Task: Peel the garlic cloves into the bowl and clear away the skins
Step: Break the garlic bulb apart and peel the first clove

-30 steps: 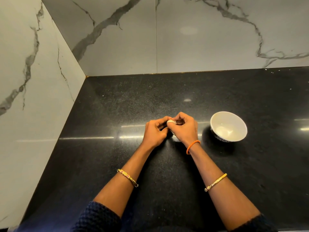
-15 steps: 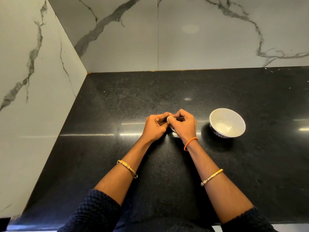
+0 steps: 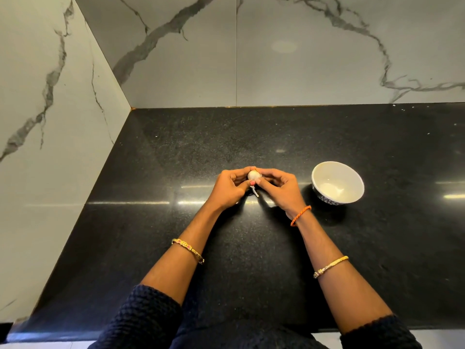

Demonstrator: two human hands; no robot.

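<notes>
Since a second ago the hands have eased apart a little, so the garlic (image 3: 253, 175) shows more now, a pale round thing between them. Biggest thing here is the black stone counter (image 3: 251, 137), with marble walls (image 3: 176, 59) behind and to the left. Off to the right sits a white bowl (image 3: 327, 170), near the right hand but not touching it. The left hand (image 3: 230, 188) has its fingers curled round the garlic from the left side. The right hand (image 3: 280, 186) pinches it from the other side, thumb pressed against its lower edge. A thin scrap of skin (image 3: 254, 191) hangs just below the garlic, between the hands, over the counter.
</notes>
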